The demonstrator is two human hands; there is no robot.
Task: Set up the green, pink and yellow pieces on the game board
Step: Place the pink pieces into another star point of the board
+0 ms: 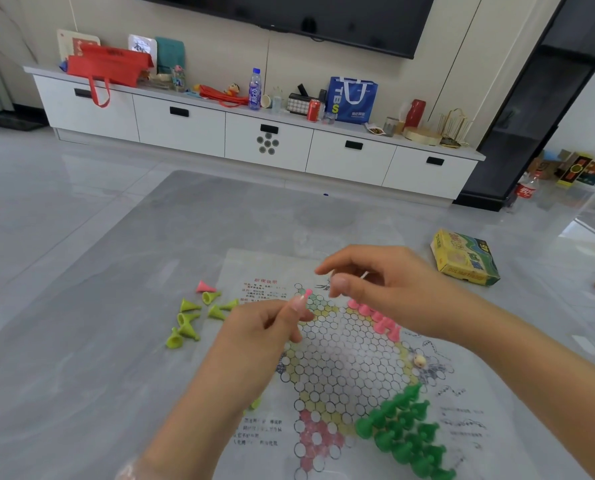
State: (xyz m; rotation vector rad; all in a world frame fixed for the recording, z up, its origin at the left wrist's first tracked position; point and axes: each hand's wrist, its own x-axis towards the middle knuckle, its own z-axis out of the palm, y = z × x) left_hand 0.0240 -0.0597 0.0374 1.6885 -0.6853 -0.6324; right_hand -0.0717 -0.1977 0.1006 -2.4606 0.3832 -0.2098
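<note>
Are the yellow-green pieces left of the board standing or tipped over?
Tipped over. The yellow-green pieces lie on their sides off the board, several showing their open hollow bases.

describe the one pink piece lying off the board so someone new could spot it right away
Start at the printed game board on the grey table and look just past its left edge, where a loose cluster of yellow-green pieces lies scattered. The pink piece sits at the far end of that cluster, tipped on its side. It is the only pink one among them; the other pink pieces stand on the board.
</note>
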